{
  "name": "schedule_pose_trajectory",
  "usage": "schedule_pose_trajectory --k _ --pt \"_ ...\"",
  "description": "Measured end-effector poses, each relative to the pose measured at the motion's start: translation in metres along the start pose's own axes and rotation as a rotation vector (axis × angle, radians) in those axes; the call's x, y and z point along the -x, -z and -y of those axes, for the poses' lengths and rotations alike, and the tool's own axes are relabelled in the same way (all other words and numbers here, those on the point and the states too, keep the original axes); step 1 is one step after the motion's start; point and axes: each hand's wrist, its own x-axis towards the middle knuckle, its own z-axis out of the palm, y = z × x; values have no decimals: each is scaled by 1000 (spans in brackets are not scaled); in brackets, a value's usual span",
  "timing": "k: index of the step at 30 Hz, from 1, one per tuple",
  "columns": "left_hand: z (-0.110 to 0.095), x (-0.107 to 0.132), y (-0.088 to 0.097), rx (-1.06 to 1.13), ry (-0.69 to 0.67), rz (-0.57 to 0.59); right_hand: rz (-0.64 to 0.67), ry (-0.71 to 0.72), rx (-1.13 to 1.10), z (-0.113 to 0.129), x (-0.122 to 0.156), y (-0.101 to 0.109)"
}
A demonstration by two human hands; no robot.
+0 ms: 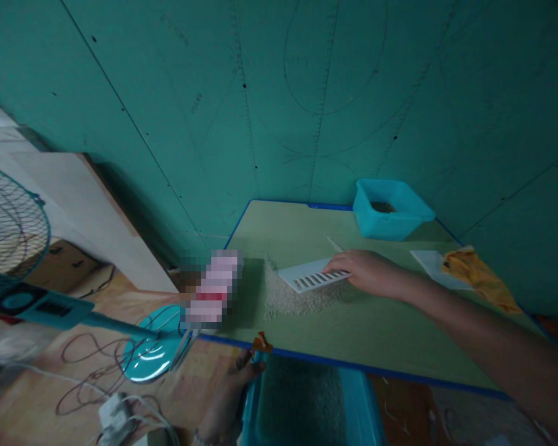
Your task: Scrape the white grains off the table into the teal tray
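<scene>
My right hand is closed around one end of a white slotted plastic plate. The plate is tilted over a spread of pale granules on the green tabletop, and its lower edge seems to touch them. Just below the table's front edge, my left hand grips the rim of a large blue bin at its left corner. Greyish loose material shows inside the bin. Beside my left fingers, a small crumpled orange-brown piece sits at the table edge.
A smaller blue tub with dark contents stands at the table's back right. Near it lie a white sheet and a yellow-orange cloth. A blurred pink item sits at the left edge. A fan and cables occupy the left floor.
</scene>
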Motion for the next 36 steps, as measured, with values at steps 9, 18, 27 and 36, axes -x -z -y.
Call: schedule_pose_trajectory --k 9,18,27,36 --pt "8 -12 14 -88 -80 -82 -201 -103 44 -8 2 15" --pt "5 -10 17 -163 -61 25 -300 -313 133 -57 -34 17" --pt "7 -12 19 -114 -114 3 -198 -232 141 -55 -14 4" --pt "3 6 -2 72 163 -19 -143 -185 130 -29 40 -9"
